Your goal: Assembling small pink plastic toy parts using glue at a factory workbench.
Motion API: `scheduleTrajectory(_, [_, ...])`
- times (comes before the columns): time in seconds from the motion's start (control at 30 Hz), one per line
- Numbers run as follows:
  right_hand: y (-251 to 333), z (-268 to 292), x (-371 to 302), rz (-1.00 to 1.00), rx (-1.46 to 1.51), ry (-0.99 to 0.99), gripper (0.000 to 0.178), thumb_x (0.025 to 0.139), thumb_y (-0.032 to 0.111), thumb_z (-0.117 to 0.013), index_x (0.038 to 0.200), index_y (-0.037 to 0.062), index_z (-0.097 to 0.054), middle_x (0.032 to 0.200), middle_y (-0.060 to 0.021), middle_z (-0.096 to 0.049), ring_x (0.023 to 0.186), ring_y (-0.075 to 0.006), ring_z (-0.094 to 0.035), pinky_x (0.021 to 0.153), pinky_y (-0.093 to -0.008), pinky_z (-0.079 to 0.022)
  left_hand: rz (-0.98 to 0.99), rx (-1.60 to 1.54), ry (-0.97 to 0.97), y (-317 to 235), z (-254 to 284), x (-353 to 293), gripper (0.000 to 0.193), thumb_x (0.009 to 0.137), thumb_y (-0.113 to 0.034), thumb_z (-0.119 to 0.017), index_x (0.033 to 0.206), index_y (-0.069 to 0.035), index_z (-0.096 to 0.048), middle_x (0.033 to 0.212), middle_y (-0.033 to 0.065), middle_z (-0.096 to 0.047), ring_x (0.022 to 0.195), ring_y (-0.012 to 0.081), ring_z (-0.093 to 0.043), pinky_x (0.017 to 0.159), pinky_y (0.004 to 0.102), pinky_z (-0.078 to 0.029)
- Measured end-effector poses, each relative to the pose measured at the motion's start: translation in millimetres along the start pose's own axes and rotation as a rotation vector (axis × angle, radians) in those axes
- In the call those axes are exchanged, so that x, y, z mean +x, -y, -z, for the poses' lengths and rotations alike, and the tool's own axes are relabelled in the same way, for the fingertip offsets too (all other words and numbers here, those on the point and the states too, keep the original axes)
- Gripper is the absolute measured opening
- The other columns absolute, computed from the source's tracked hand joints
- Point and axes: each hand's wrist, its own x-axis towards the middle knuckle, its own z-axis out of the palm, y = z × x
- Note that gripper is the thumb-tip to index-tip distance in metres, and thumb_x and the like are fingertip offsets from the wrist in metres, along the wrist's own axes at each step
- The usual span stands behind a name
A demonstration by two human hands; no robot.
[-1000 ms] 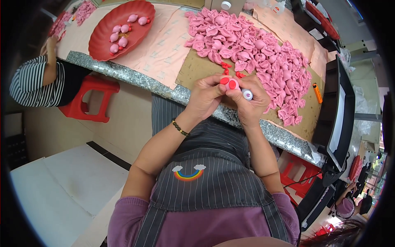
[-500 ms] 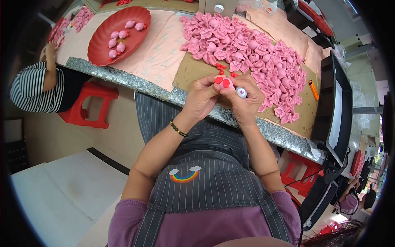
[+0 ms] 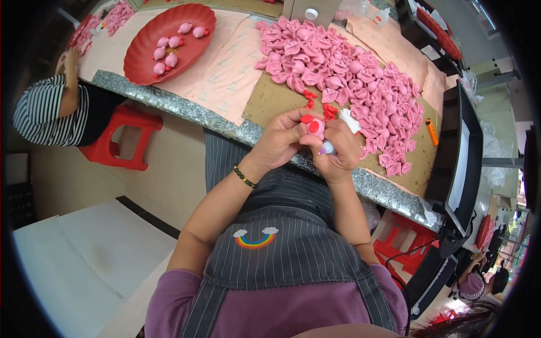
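Note:
Above the near table edge, my left hand point(image 3: 281, 142) is closed on a small round pink figure point(image 3: 320, 131) with two red oval pieces on it. My right hand point(image 3: 340, 149) grips a white glue bottle point(image 3: 349, 120), its purple-tipped nozzle poking out below the figure. The thumb of that hand is close to the figure; whether it touches cannot be made out. Just beyond my fingers, small red parts point(image 3: 310, 99) lie on a brown board point(image 3: 260, 106). Behind and to the right spreads a big heap of pink moulded pieces point(image 3: 360, 84).
A red scalloped plate point(image 3: 194, 59) at the far left holds several pink figures with red parts. An orange slim tool point(image 3: 431, 132) lies right of the heap, before a black tray point(image 3: 457, 163). At left, a person in a striped top point(image 3: 42, 110) sits on a red stool point(image 3: 127, 138).
The figure has turned in my fingers, so its red pieces sit differently. The bottle has swung round: its nozzle now points down-left and its white body shows beyond my right hand. The view has shifted slightly.

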Motion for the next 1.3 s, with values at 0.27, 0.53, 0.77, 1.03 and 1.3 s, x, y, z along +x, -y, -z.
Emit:
scheduleTrajectory(0.27, [-2, 0, 4, 0.102, -0.056, 0.008, 0.034, 0.07, 0.023, -0.078, 0.068, -0.0021, -0.055, 0.067, -0.0124, -0.055, 0.054, -0.0218, -0.051, 0.048, -0.027, -0.04, 0.006, 0.048, 0.006, -1, 3, 3, 0.041, 0.082, -0.027, -0.067, 0.11, 0.001, -0.056, 0.105, 0.0095, -0.058, 0.095, 0.0164, -0.057, 0.086, 0.0303, -0.046])
scheduleTrajectory(0.53, [5, -1, 0, -0.327, 0.38, -0.1, 0.037, 0.065, 0.026, -0.082, 0.079, -0.0007, -0.06, 0.085, -0.0077, -0.058, 0.078, -0.0164, -0.054, 0.068, -0.0276, -0.043, -0.142, 0.085, -0.053, 8, -5, 2, 0.042, 0.076, -0.017, -0.073, 0.11, 0.002, -0.056, 0.103, 0.009, -0.059, 0.093, 0.0162, -0.058, 0.085, 0.028, -0.048])
scheduleTrajectory(0.77, [-4, 19, -4, -0.349, 0.417, 0.041, 0.042, 0.06, 0.016, -0.083, 0.095, 0.0009, -0.068, 0.088, -0.0098, -0.061, 0.082, -0.0171, -0.057, 0.072, -0.0277, -0.045, -0.282, 0.233, -0.04, 11, -10, 1, 0.033, 0.07, -0.001, -0.075, 0.101, 0.002, -0.062, 0.102, 0.0096, -0.059, 0.093, 0.0158, -0.058, 0.083, 0.0271, -0.049])
scheduleTrajectory(1.03, [0, 36, -10, -0.4, 0.273, 0.098, 0.034, 0.07, 0.017, -0.075, 0.094, -0.0051, -0.064, 0.088, -0.0135, -0.062, 0.082, -0.0212, -0.058, 0.075, -0.0301, -0.044, -0.175, 0.415, -0.066, 11, -14, 0, 0.025, 0.073, 0.011, -0.065, 0.097, 0.003, -0.065, 0.104, 0.0119, -0.059, 0.095, 0.0177, -0.059, 0.083, 0.0265, -0.05])
scheduleTrajectory(1.3, [-4, 38, -12, -0.33, 0.163, 0.07, 0.028, 0.065, 0.005, -0.075, 0.089, -0.0052, -0.064, 0.078, -0.014, -0.063, 0.07, -0.0195, -0.06, 0.065, -0.0272, -0.046, -0.064, 0.435, -0.069, 9, -14, 7, 0.023, 0.075, 0.012, -0.062, 0.095, 0.003, -0.066, 0.101, 0.0121, -0.06, 0.093, 0.0184, -0.06, 0.082, 0.0274, -0.05])
